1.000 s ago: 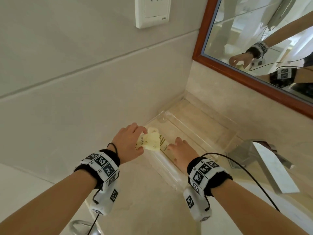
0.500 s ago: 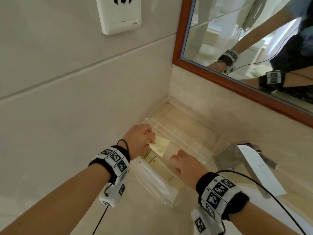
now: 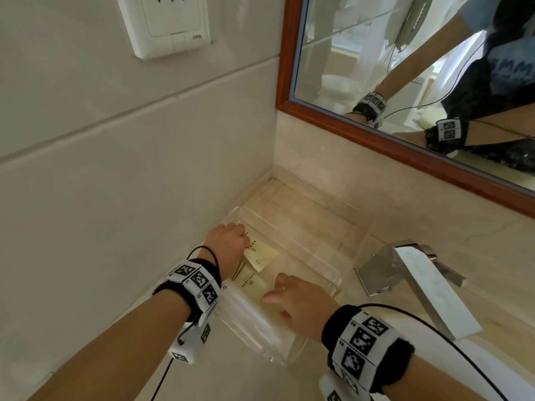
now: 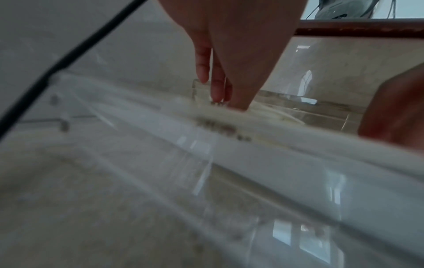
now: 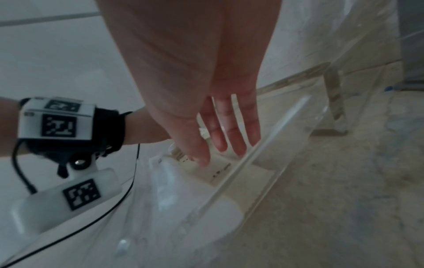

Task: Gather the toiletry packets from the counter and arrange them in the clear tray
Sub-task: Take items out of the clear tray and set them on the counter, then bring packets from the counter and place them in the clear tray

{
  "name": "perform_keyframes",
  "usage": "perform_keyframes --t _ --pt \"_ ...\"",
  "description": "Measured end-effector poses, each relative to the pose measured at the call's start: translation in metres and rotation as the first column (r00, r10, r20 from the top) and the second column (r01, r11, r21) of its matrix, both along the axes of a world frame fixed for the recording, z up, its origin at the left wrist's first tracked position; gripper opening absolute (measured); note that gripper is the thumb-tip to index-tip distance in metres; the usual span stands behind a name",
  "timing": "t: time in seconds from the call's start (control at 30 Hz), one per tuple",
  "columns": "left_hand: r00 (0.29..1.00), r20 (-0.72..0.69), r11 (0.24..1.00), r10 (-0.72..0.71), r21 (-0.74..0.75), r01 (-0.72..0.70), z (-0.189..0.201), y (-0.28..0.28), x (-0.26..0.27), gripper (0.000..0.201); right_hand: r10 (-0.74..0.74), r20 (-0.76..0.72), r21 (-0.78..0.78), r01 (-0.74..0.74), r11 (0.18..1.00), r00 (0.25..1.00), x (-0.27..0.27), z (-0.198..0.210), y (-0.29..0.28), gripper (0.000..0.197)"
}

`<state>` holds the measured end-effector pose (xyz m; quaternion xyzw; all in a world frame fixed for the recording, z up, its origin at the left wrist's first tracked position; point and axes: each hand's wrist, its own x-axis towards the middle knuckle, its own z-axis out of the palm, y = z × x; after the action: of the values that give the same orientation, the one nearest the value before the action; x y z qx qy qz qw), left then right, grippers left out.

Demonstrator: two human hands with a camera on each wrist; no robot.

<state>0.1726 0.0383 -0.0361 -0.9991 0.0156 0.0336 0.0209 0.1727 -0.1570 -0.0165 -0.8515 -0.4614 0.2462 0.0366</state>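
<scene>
A clear tray (image 3: 337, 280) stands in the counter's corner against the wall. My left hand (image 3: 231, 244) reaches into its far end and pinches the edge of a pale yellow packet (image 3: 262, 256), which lies low in the tray. In the left wrist view the fingertips (image 4: 216, 94) point straight down behind the tray rim (image 4: 298, 148). A cream printed packet (image 3: 252, 282) lies flat beside it, and whitish packets (image 3: 246, 311) fill the near end. My right hand (image 3: 292, 296) hovers over the tray's middle with straight fingers (image 5: 231, 130), holding nothing.
A chrome faucet (image 3: 405, 273) stands just right of the tray. The tiled wall (image 3: 144, 198) runs close along the tray's left side, with a socket (image 3: 168, 21) above. A wood-framed mirror (image 3: 405, 82) hangs behind the counter.
My left hand has brought the yellow packet from above the tray's near end down into its far end. The right hand has lifted off the packets and drawn back slightly.
</scene>
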Motion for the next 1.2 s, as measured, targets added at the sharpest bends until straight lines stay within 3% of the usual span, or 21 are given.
perform_keyframes --t 0.13,0.23,0.33,0.4,0.53,0.67,0.87,1.2 --pt "0.998 -0.068 0.999 -0.010 -0.040 0.007 -0.002 -0.001 -0.001 0.037 0.027 0.007 -0.009 -0.026 1.000 1.000 -0.001 -0.002 0.002 0.040" --pt "0.994 0.028 0.986 -0.103 -0.127 0.106 -0.003 -0.001 -0.015 0.044 0.039 0.021 -0.026 -0.039 0.999 0.999 0.000 -0.003 0.002 0.039" --pt "0.978 -0.048 0.978 -0.201 -0.058 0.199 0.000 -0.001 -0.020 0.045 0.049 0.047 -0.014 -0.049 0.999 0.998 -0.002 -0.002 0.004 0.037" --pt "0.974 -0.166 0.988 -0.151 -0.030 0.148 -0.003 0.003 -0.017 0.046 0.082 0.079 -0.003 -0.082 0.997 0.993 -0.004 -0.003 0.006 0.035" --pt "0.976 -0.183 0.993 -0.121 -0.018 0.119 -0.006 0.009 -0.014 0.045 0.178 0.104 -0.079 -0.170 0.982 0.979 -0.006 -0.005 0.006 0.044" --pt "0.976 -0.201 0.996 -0.086 -0.006 0.086 -0.004 0.009 -0.016 0.045 0.177 0.102 -0.115 -0.165 0.979 0.979 -0.006 -0.004 0.006 0.044" --pt "0.988 -0.136 0.990 -0.072 -0.132 0.054 0.029 -0.010 -0.024 0.041 0.075 0.095 -0.091 -0.067 0.994 0.993 -0.006 0.010 0.006 0.046" --pt "0.994 -0.078 0.980 -0.073 -0.189 0.058 0.121 -0.064 -0.010 0.033 -0.297 0.170 0.125 0.278 0.952 0.940 0.015 0.107 -0.043 0.036"
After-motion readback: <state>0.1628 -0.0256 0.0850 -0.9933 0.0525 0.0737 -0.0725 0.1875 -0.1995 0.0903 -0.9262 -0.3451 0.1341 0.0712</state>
